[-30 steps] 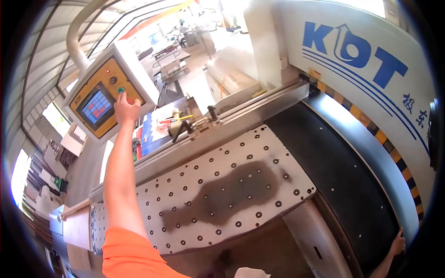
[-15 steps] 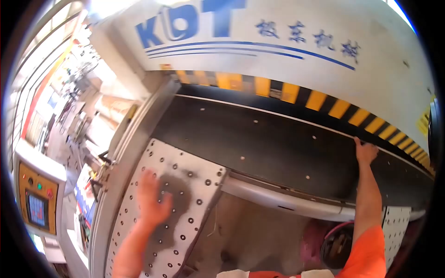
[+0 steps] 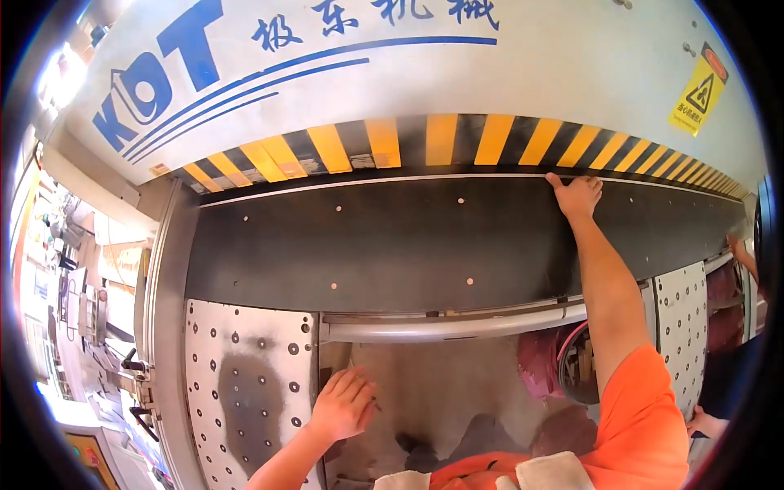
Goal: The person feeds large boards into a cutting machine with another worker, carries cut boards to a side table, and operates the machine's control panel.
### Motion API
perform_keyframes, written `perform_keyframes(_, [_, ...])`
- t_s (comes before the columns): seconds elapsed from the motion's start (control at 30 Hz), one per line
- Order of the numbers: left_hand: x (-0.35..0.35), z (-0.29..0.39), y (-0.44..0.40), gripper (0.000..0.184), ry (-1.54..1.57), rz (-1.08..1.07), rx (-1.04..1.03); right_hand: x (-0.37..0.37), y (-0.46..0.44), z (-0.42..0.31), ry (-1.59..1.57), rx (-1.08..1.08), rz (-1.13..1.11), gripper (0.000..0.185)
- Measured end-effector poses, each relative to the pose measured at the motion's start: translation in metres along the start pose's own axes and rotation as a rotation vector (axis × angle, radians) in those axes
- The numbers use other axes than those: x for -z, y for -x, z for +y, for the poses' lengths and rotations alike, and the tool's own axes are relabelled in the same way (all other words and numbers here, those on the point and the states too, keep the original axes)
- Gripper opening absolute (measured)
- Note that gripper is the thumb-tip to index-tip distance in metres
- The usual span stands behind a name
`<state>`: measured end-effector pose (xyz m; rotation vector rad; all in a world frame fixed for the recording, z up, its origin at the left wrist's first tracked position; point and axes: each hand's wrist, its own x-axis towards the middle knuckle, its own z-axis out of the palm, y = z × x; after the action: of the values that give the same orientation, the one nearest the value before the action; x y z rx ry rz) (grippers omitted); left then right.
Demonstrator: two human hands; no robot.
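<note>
My left hand (image 3: 345, 404) hovers beside the dotted metal side table (image 3: 306, 367), above the floor gap, with its fingers loosely bent and nothing visible in it. On the black machine bed (image 3: 400, 245) rests my right hand (image 3: 578, 198), thumb apart from the fingers. Its fingertips touch the thin pale strip (image 3: 367, 180) along the back of the bed, just below the yellow and black striped guard (image 3: 441, 139).
The white machine housing (image 3: 327, 90) spans the top. A second dotted table (image 3: 682, 327) stands right, near a dark round container (image 3: 580, 367). Another person's hands (image 3: 741, 255) show at the right edge. The control panel (image 3: 90, 461) is lower left.
The view has swung right. My left hand has left the control panel and moved across the dotted table to its right side. My right hand is still at the bed's back edge.
</note>
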<state>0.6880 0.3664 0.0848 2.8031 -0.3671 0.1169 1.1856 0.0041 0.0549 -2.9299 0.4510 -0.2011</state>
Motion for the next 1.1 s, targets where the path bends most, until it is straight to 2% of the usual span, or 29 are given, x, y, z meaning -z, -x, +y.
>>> perform_keyframes(0.17, [-0.007, -0.007, 0.011, 0.031, -0.020, -0.007, -0.003, 0.010, 0.003, -0.005, 0.018, -0.008, -0.054, 0.120])
perform_keyframes(0.4, [-0.007, -0.015, 0.016, 0.032, 0.052, 0.035, 0.042, 0.001, -0.003, -0.002, 0.084, 0.021, 0.024, 0.121])
perform_keyframes(0.5, [-0.008, -0.014, 0.017, 0.032, 0.024, 0.064, 0.054, -0.016, -0.009, 0.005, 0.119, 0.066, 0.171, 0.115])
perform_keyframes(0.6, [-0.017, -0.014, 0.024, 0.032, -0.061, 0.117, 0.081, -0.018, -0.010, 0.006, 0.166, 0.067, 0.216, 0.108])
perform_keyframes(0.67, [-0.017, -0.003, 0.032, 0.033, -0.101, 0.134, 0.132, 0.021, 0.012, -0.002, 0.175, 0.141, 0.121, 0.098])
perform_keyframes(0.7, [-0.020, 0.004, 0.039, 0.033, -0.132, 0.158, 0.165, 0.014, 0.008, 0.003, 0.163, 0.185, 0.203, 0.094])
perform_keyframes(0.73, [-0.022, 0.009, 0.054, 0.034, -0.167, 0.181, 0.200, 0.001, 0.000, 0.009, 0.144, 0.227, 0.286, 0.091])
perform_keyframes(0.83, [-0.013, 0.060, 0.122, 0.043, -0.237, 0.074, 0.313, 0.015, 0.004, -0.002, 0.167, 0.091, 0.023, 0.101])
perform_keyframes(0.93, [-0.008, 0.125, 0.199, 0.052, -0.278, 0.070, 0.468, -0.012, 0.001, 0.013, 0.170, 0.039, 0.076, 0.106])
perform_keyframes(0.97, [-0.012, 0.143, 0.231, 0.054, -0.295, 0.079, 0.543, -0.006, 0.015, 0.017, 0.121, 0.095, -0.020, 0.096])
perform_keyframes(1.03, [-0.020, 0.165, 0.280, 0.059, -0.321, 0.100, 0.670, -0.003, 0.046, 0.030, 0.106, 0.260, -0.033, 0.087])
perform_keyframes(1.1, [-0.023, 0.173, 0.294, 0.062, -0.339, 0.122, 0.735, 0.010, 0.084, 0.047, 0.066, 0.400, -0.040, 0.077])
